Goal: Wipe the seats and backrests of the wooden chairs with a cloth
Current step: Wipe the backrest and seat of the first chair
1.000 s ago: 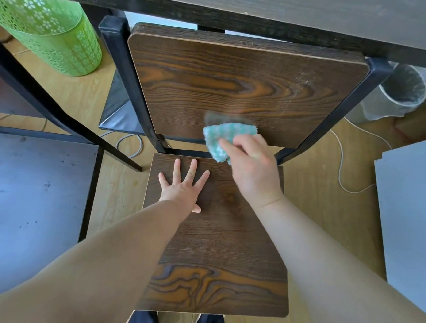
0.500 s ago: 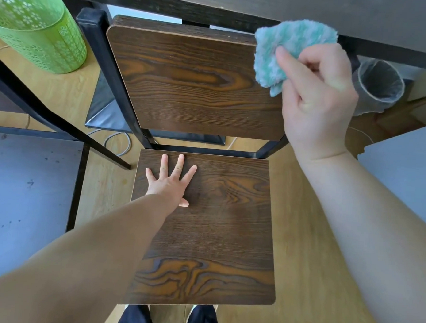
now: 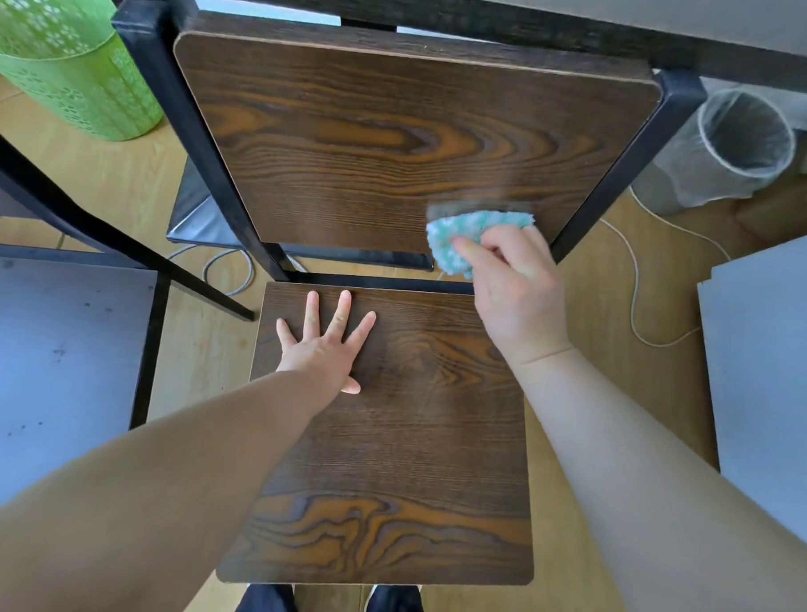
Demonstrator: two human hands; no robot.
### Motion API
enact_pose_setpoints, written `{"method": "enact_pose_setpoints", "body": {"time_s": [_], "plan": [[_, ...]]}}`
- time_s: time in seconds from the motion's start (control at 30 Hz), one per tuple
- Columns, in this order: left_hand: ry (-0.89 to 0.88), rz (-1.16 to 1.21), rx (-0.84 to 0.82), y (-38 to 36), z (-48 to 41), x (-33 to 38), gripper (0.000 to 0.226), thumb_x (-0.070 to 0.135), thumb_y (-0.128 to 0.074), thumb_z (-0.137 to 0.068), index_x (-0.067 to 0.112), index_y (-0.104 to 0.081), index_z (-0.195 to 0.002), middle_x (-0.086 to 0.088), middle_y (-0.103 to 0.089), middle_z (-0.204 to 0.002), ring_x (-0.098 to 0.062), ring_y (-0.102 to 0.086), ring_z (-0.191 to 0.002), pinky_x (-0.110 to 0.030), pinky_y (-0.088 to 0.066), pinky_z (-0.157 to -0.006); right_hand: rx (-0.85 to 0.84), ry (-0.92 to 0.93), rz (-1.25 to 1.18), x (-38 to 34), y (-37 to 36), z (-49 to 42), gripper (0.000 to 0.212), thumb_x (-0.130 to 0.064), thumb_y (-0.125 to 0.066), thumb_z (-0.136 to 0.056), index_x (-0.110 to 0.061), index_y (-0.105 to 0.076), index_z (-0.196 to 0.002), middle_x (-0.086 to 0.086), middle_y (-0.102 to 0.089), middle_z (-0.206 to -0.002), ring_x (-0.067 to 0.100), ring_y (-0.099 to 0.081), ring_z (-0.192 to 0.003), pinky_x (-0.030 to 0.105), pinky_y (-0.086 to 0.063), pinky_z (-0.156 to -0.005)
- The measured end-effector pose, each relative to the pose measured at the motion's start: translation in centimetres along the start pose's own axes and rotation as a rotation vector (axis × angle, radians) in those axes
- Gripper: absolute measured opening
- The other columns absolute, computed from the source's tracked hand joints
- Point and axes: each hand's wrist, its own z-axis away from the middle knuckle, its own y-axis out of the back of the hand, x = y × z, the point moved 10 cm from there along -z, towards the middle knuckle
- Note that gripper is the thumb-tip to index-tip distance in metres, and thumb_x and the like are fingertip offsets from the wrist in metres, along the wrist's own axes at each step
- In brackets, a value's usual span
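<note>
A wooden chair with a black metal frame stands right below me. Its dark-grained backrest [image 3: 399, 139] leans away and its seat [image 3: 408, 468] fills the middle of the view. My right hand [image 3: 509, 282] grips a teal and white cloth [image 3: 465, 234] and presses it against the lower right part of the backrest. My left hand [image 3: 326, 344] lies flat on the seat's back left area, fingers spread.
A green perforated bin [image 3: 66, 50] stands at the upper left and a clear-lined waste bin [image 3: 732, 149] at the upper right. A dark table edge [image 3: 497, 18] runs along the top. Grey boards [image 3: 773, 368] flank the chair; cables [image 3: 638, 288] lie on the wooden floor.
My right hand with the cloth rose from the backrest's lower middle to its top right corner, then swept down to the lower right. My left hand stayed flat on the seat.
</note>
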Motion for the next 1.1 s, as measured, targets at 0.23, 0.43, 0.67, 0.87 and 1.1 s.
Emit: {"method": "enact_pose_setpoints", "body": {"time_s": [0.23,0.43,0.67,0.87,1.1], "plan": [[0.001,-0.007,-0.007,0.2,0.0,0.0,0.11,0.057,-0.06,-0.09,0.041,0.034,-0.146,0.0,0.044,-0.154,-0.044,0.034,-0.142,-0.074,-0.005,-0.112,-0.138,0.06,0.027,-0.2,-2.6,1.6,0.022,-0.007,-0.065,-0.086,-0.007,-0.073,-0.106,0.009,-0.063,-0.092,0.022,-0.044,-0.092,0.031,-0.052,-0.06],[-0.002,0.018,0.019,0.9,0.7,-0.1,0.109,0.058,-0.063,-0.088,0.044,0.026,-0.149,0.002,0.037,-0.158,-0.041,0.029,-0.145,-0.072,-0.009,-0.113,-0.272,-0.067,-0.013,0.2,-3.0,3.3,0.029,-0.001,-0.073,-0.082,-0.004,-0.07,-0.111,0.008,-0.06,-0.096,0.025,-0.054,-0.096,0.035,-0.057,-0.064],[-0.034,0.078,0.094,2.7,1.0,2.2,0.108,0.06,-0.063,-0.087,0.044,0.022,-0.151,0.002,0.035,-0.159,-0.04,0.025,-0.147,-0.07,-0.015,-0.114,0.082,-0.001,-0.065,-0.7,7.8,1.3,0.026,0.002,-0.051,-0.091,-0.002,-0.074,-0.104,0.012,-0.06,-0.084,0.028,-0.053,-0.076,0.033,-0.047,-0.063],[-0.067,0.108,0.12,5.7,-0.5,8.2,0.104,0.056,-0.061,-0.09,0.043,0.021,-0.152,0.002,0.035,-0.159,-0.042,0.024,-0.147,-0.069,-0.013,-0.115,0.308,-0.005,0.022,0.9,15.5,-3.8,0.018,-0.007,-0.063,-0.094,-0.005,-0.073,-0.108,0.017,-0.063,-0.094,0.027,-0.063,-0.091,0.024,-0.053,-0.078],[0.019,0.125,0.063,4.9,-1.9,9.1,0.107,0.052,-0.066,-0.089,0.041,0.02,-0.153,0.001,0.03,-0.161,-0.043,0.024,-0.146,-0.069,-0.01,-0.115,0.238,0.051,0.024,3.0,12.0,-4.5,0.021,-0.008,-0.057,-0.095,-0.006,-0.075,-0.106,0.014,-0.063,-0.088,0.028,-0.059,-0.082,0.023,-0.045,-0.073]]}}
